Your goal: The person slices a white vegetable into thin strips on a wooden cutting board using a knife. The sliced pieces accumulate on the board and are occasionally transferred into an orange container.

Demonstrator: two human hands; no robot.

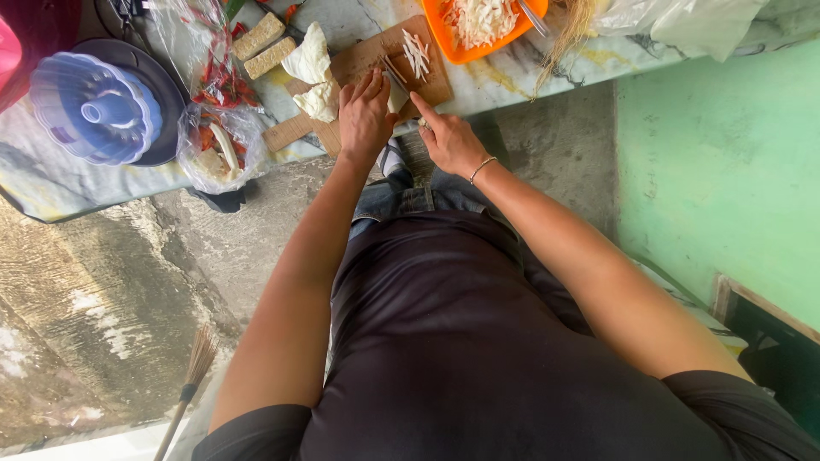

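A wooden cutting board (pixel 363 58) lies on the marble-patterned counter in front of me. My left hand (pixel 366 115) presses down on a pale piece of cabbage (pixel 398 99) at the board's near edge. My right hand (pixel 448 137), with a thin bracelet on the wrist, grips a knife (pixel 394 73); the index finger points along the blade, which rests against the cabbage. Thin cut strips (pixel 417 53) lie on the board beyond the blade. Two bigger cabbage chunks (pixel 309 60) sit on the board's left side.
An orange bowl (pixel 448 41) of shredded cabbage stands behind the board. To the left are two tan blocks (pixel 261 41), a plastic bag of red chillies (pixel 213 81) and a blue ring mould (pixel 94 107). A green wall (pixel 717 162) rises on the right; a broom (pixel 192 376) lies on the concrete floor.
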